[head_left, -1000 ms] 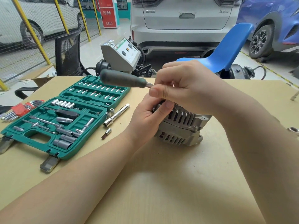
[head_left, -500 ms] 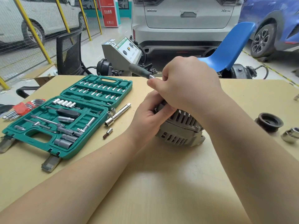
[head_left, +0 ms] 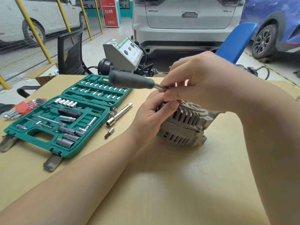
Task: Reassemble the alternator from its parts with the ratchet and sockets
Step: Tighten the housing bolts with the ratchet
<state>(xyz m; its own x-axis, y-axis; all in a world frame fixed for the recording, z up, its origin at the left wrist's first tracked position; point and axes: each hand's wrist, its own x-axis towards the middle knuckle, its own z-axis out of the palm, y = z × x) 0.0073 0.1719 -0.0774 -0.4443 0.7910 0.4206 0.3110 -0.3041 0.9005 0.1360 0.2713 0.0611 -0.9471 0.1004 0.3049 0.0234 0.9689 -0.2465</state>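
The grey ribbed alternator (head_left: 183,127) stands on the wooden table (head_left: 162,184). My left hand (head_left: 151,116) grips its left side, thumb lying over the top edge. My right hand (head_left: 199,82) holds the head end of the ratchet (head_left: 131,81) above the alternator's top; the dark grey handle sticks out to the left and slightly away from me. The ratchet head and whatever it sits on are hidden under my fingers.
An open green socket case (head_left: 65,117) lies at the left with several sockets and bits. Beside it lie an extension bar (head_left: 120,113), two small sockets (head_left: 112,112) and a bit (head_left: 109,133). Red-holdered hex keys (head_left: 22,108) sit at the far left. A blue chair (head_left: 235,43) stands behind.
The ratchet handle swung away from me, then back to the left and lower. My left hand kept its grip on the alternator. The camera shifted, hiding the parts at the table's right.
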